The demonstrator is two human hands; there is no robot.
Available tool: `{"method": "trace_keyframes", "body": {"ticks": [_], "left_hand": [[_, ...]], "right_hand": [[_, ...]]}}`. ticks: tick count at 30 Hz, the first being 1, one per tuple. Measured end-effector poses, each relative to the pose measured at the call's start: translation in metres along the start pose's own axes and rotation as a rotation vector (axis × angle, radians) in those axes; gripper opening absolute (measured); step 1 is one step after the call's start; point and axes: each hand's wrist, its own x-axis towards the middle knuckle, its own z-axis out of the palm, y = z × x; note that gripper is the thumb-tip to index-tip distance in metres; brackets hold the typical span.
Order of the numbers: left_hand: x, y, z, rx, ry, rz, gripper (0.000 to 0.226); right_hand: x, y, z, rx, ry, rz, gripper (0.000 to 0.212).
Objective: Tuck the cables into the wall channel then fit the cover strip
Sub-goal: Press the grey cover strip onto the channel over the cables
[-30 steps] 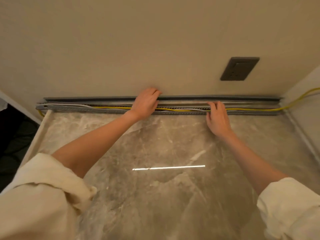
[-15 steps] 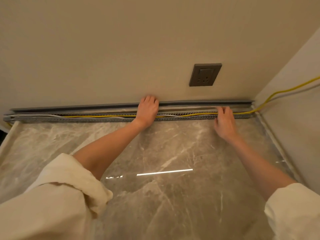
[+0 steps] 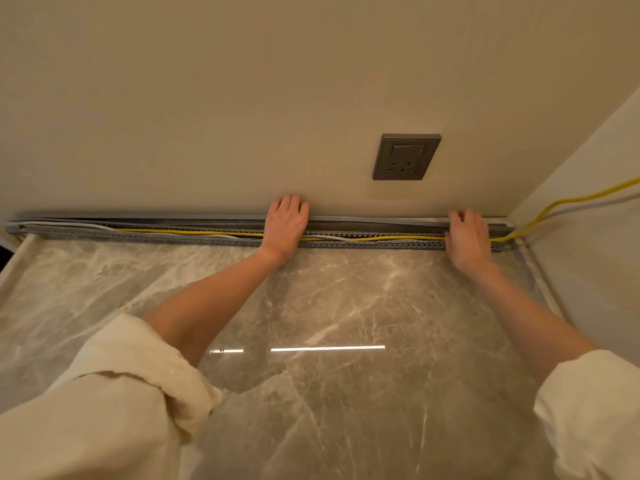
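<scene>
A long grey slotted channel (image 3: 194,239) runs along the foot of the beige wall, its top uncovered. A yellow cable (image 3: 194,232) and a white cable (image 3: 69,225) lie along it. The yellow cable leaves at the right end and climbs the side wall. A grey strip (image 3: 381,221) lies along the channel's back edge against the wall. My left hand (image 3: 285,225) lies flat across the channel near its middle, fingers straight and touching the wall. My right hand (image 3: 467,237) rests on the channel near its right end, fingertips bent down onto the strip.
A dark grey wall socket (image 3: 406,156) sits above the channel between my hands. The marble surface (image 3: 329,306) spreads in front of the channel, with a pale side wall (image 3: 588,237) closing the right corner. A grey cable (image 3: 595,203) runs beside the yellow one on that wall.
My right hand has slid to the right along the channel toward the corner. My left hand stays near the middle. The view has turned to the right.
</scene>
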Motion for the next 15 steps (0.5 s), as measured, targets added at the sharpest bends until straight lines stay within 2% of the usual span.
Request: {"method": "trace_keyframes", "body": {"ticks": [8, 12, 15], "left_hand": [[-0.009, -0.013, 0.0, -0.062, 0.069, 0.092, 0.028], [-0.011, -0.022, 0.004, -0.203, 0.13, 0.072, 0.013], [-0.015, -0.028, 0.011, -0.185, 0.097, 0.056, 0.032]], "right_hand": [[0.01, 0.003, 0.012, 0.054, 0.013, -0.079, 0.028], [0.007, 0.001, 0.017, 0.153, 0.037, -0.108, 0.027], [0.001, 0.003, 0.021, 0.279, 0.021, -0.096, 0.027]]}}
